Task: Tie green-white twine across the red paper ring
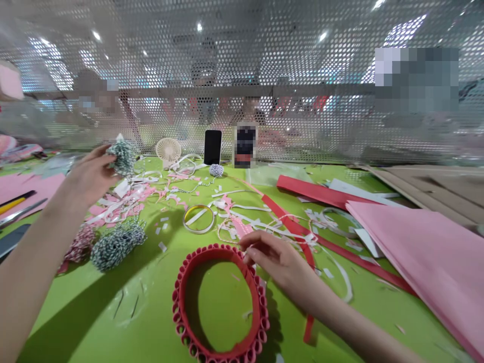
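While the left hand (88, 176) pinches a tuft of green-and-white baker's twine (121, 157) at ten o'clock, the right hand (276, 259) rests its fingertips (245, 257) on the rim of a scalloped red paper ring (221, 302) at six o'clock (whether they grip it, I cannot tell). Heavy finger pressure could crush the ring's thin loops, and any trailing twine could snag on the paper scraps (162, 246) strewn across the green mat (143, 307).

Left hand (88, 176) holds twine (121, 157); right fingers (251, 242) touch red ring (182, 302).
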Demonstrator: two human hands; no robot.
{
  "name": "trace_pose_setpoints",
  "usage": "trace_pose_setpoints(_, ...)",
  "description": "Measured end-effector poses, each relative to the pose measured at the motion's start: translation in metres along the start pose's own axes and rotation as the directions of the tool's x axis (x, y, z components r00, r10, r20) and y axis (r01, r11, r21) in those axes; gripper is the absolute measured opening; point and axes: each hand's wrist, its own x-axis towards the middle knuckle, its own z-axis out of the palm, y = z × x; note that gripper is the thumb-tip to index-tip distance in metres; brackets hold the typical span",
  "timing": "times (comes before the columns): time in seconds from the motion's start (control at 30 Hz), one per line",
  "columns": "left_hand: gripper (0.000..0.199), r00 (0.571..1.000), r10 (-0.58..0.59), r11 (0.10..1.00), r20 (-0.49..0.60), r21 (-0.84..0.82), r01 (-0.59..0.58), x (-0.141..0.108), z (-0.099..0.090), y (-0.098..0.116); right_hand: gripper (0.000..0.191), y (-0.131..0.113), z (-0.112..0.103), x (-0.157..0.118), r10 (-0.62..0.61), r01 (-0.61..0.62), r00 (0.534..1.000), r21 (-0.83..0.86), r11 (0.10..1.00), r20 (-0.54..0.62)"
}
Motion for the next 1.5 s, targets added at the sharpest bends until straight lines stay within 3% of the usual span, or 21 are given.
trace_pose_setpoints(0.2,0.014,0.999,-0.014,0.939,0.042,-0.342,0.027,-0.017,0.038,0.029,0.012,0.006,-0.001,0.000,-0.061,0.061,0.998,0.005,0.998,-0.034)
trace_pose_setpoints(0.33,0.004,0.977,-0.033,0.913,0.212,-0.390,0.116,-0.045,0.066,0.044,0.017,0.004,-0.001,0.001,-0.069,0.071,0.997,0.042,0.997,-0.043)
trace_pose_setpoints(0.43,0.015,0.918,-0.021,0.925,0.396,-0.340,0.168,-0.073,0.089,0.056,0.032,-0.001,0.003,-0.001,-0.073,0.071,0.997,0.148,0.986,0.008)
trace_pose_setpoints(0.5,0.017,0.826,0.050,0.942,0.562,-0.302,0.148,-0.091,0.102,0.064,0.043,-0.002,0.005,-0.001,-0.084,0.077,0.996,0.195,0.978,0.027)
trace_pose_setpoints(0.57,0.015,0.756,0.165,0.929,0.634,-0.356,0.096,-0.104,0.111,0.069,0.034,-0.002,0.005,-0.001,-0.087,0.091,0.996,0.145,0.985,-0.036)
trace_pose_setpoints(0.67,0.016,0.724,0.254,0.925,0.642,-0.381,0.014,-0.109,0.114,0.069,0.007,0.003,0.001,0.003,-0.080,0.089,0.986,0.057,0.994,-0.143)
trace_pose_setpoints(0.9,0.005,0.799,0.197,0.961,0.568,-0.274,-0.042,-0.089,0.104,0.049,0.010,0.013,-0.009,0.010,0.093,-0.013,0.969,0.329,0.944,-0.230)
trace_pose_setpoints(1.03,0.007,0.867,0.125,0.969,0.483,-0.247,-0.001,-0.076,0.094,0.038,0.003,0.011,-0.014,0.012,0.261,-0.046,0.906,0.536,0.843,-0.333)
trace_pose_setpoints(1.17,0.010,0.927,0.057,0.980,0.371,-0.200,0.020,-0.061,0.083,0.028,0.003,0.013,-0.021,0.017,0.382,-0.064,0.842,0.634,0.771,-0.380)
trace_pose_setpoints(1.3,0.011,0.949,0.062,0.987,0.310,-0.162,-0.011,-0.059,0.082,0.030,0.004,0.019,-0.023,0.021,0.388,-0.063,0.852,0.666,0.744,-0.353)
trace_pose_setpoints(1.37,0.014,0.915,0.136,0.988,0.380,-0.121,-0.096,-0.063,0.089,0.037,0.005,0.020,-0.022,0.021,0.399,-0.076,0.854,0.678,0.731,-0.333)
trace_pose_setpoints(1.4,0.016,0.876,0.201,0.980,0.438,-0.100,-0.175,-0.066,0.095,0.042,0.005,0.020,-0.022,0.021,0.409,-0.086,0.852,0.683,0.725,-0.327)
trace_pose_setpoints(1.5,0.027,0.681,0.446,0.874,0.581,-0.116,-0.473,-0.074,0.117,0.057,0.006,0.018,-0.020,0.019,0.441,-0.108,0.839,0.696,0.709,-0.318)
